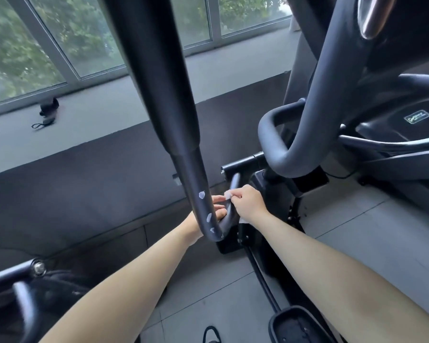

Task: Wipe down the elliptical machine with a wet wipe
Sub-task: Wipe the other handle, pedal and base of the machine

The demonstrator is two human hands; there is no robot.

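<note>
Wet wipe (pixel 228 194) sits pinched betw. curled fingers of R hand (pixel 247 202), against short black bar (pixel 234 183) low on elliptical (pixel 315 95); L hand (pixel 219 214) mostly hidden behind bent handle tube (pixel 196 174), fingertips just beside wipe; its grip can't be told.

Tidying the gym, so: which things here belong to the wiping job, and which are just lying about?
Job: wipe, right hand, left hand, elliptical bar.
Lying about: small black strapped item on the sill.
</note>
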